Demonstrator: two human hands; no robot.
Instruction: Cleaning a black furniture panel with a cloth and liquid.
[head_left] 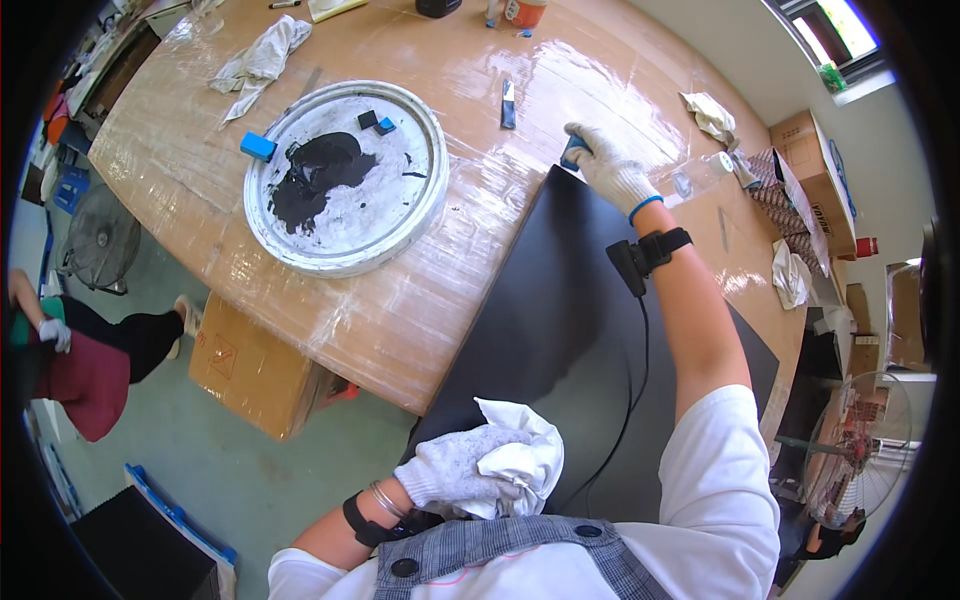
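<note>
A large flat black panel (530, 330) lies in front of me, partly over the wrapped table. At its far corner my right hand (606, 165), in a white knit glove, is closed round a small blue block (574, 151), pressed at the panel's edge. Close to my body my left hand (462, 465), also gloved, grips a crumpled white cloth (530, 455) above the panel's near end. Left of the panel is a round white tray (400, 225) holding a smear of black paste (322, 172). Small black-and-blue blocks (376, 121) sit in it, and another blue block (258, 147) rests on its rim.
The table (480, 60) is covered in clear film. A blue-black scraper (508, 105), rags (265, 60) and a clear bottle (700, 178) lie on it. A cable runs from my right wrist across the panel. Left are a cardboard box (250, 370), a fan (100, 235) and another person (95, 360).
</note>
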